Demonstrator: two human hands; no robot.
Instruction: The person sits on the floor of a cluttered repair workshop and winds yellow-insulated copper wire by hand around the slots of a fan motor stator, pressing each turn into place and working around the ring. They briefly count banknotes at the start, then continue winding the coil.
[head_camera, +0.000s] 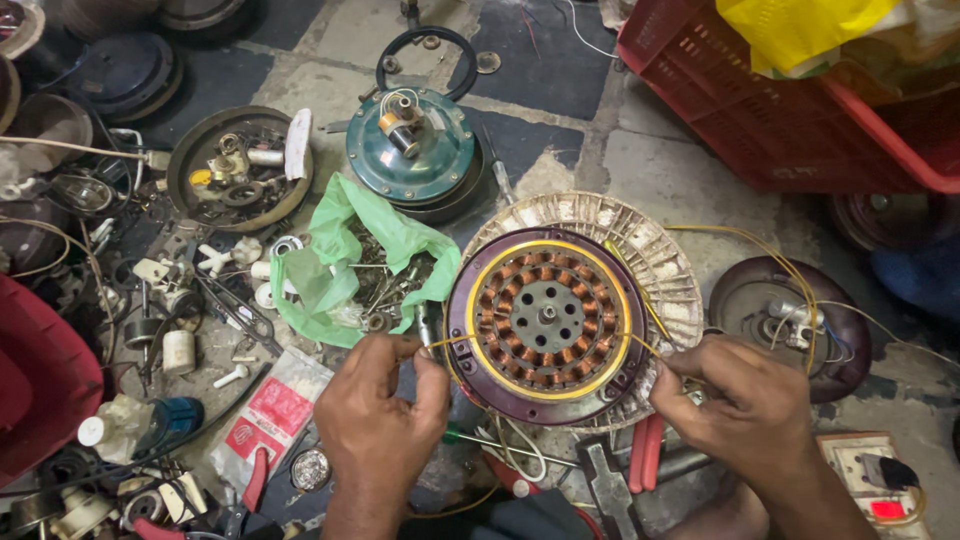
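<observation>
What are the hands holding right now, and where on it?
Both hands pinch a thin yellow wire stretched across the copper-wound stator: left hand at its left end, right hand at its right end.

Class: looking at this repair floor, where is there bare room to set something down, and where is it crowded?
Bare floor lies between the teal motor housing, the red crate and the copper-wound stator. Left of the green bag, loose parts crowd the floor; tools crowd beneath both hands.

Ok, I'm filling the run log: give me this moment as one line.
left hand: pinches thin yellow wire | right hand: pinches same wire | wire crosses round copper-wound motor stator | green plastic bag beside
</observation>
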